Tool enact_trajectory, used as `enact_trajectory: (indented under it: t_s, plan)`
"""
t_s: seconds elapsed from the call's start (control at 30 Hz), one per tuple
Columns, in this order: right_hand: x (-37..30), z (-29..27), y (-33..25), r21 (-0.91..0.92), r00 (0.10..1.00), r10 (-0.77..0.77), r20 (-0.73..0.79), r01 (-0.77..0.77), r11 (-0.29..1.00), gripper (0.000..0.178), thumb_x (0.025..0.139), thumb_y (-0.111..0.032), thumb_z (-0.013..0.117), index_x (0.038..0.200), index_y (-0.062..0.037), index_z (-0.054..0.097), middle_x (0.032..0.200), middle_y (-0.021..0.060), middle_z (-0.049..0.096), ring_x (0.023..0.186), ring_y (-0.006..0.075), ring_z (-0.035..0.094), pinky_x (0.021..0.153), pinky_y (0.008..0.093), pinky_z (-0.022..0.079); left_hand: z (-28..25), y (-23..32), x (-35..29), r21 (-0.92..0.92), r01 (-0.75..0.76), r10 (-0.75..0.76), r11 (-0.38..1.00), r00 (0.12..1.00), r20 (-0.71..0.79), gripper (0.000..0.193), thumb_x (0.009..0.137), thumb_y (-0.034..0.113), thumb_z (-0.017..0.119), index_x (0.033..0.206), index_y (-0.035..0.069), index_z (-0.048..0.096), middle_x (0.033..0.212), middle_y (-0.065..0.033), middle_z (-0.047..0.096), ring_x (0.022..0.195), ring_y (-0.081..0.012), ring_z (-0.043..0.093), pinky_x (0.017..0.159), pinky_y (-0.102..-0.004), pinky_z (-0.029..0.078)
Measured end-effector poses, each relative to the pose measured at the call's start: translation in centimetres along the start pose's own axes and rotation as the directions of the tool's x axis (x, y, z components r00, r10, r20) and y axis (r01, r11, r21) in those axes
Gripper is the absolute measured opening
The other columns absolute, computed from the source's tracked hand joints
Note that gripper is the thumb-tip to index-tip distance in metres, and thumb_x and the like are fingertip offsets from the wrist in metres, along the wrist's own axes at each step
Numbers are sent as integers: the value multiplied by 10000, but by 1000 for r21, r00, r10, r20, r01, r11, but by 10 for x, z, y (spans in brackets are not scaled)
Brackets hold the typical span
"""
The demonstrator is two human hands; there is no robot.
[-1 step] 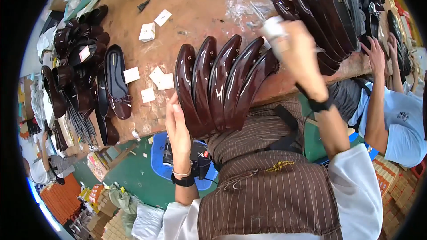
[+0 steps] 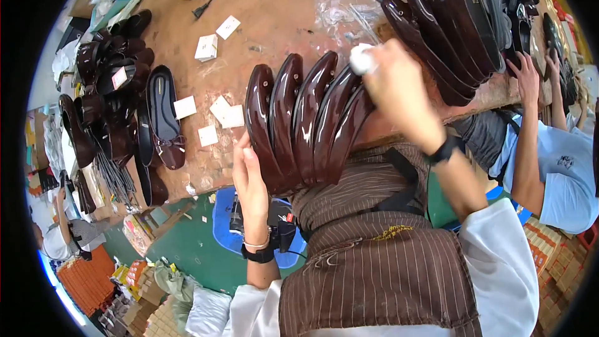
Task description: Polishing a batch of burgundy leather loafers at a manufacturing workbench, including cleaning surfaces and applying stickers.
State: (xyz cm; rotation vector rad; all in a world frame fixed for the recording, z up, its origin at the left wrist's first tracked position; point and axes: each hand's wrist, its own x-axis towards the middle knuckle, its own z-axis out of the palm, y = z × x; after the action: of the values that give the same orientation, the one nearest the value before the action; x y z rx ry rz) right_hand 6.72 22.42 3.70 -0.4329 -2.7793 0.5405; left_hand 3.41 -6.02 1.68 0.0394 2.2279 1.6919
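Centre frame | left hand point(image 2: 253, 178) flat, fingers together, bracing brown shoes point(image 2: 306, 125) | right hand point(image 2: 399, 90) clamped on white cloth point(image 2: 362, 59)

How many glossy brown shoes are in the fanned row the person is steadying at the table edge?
5. The shoes stand side by side, from the leftmost against the left hand, through three middle ones, to the rightmost under the right hand. More could be hidden behind.

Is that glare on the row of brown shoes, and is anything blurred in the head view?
Head view: bright streaks of glare run along the glossy brown shoes; the right hand and its white cloth look motion-blurred; the left hand is sharp; the table edge bends near the rim.
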Motion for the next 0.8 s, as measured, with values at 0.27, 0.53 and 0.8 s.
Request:
enact_trajectory:
  t_s: [0.27,0.53,0.8]
  plan:
    - [-3,-33,-23,501,989,-35,146,-43,864,224,843,-164,691,956,25,647,916,225,605,846,377,651,742,458,555,-4,9,0,-4,101,-101,995,994,29,697,1096,520,290,1502,-34,407,1552,-207,414,1457,-301,374,1204,-410,266]
    - [-54,-6,-67,713,676,-616,405,188,676,166,771,-132,697,874,-4,671,875,201,623,808,365,655,756,457,549,-5,10,-5,-46,134,-134,990,991,11,686,1097,514,319,1500,-32,418,1526,-198,453,1445,-292,392,1199,-411,266]
    - [30,21,-41,85,949,-305,76,299,951,150,832,-108,642,870,37,632,898,233,639,842,417,640,692,490,537,-7,11,-4,-83,137,-135,987,990,24,712,1096,534,288,1515,-30,406,1480,-204,503,1408,-292,442,1153,-397,320]
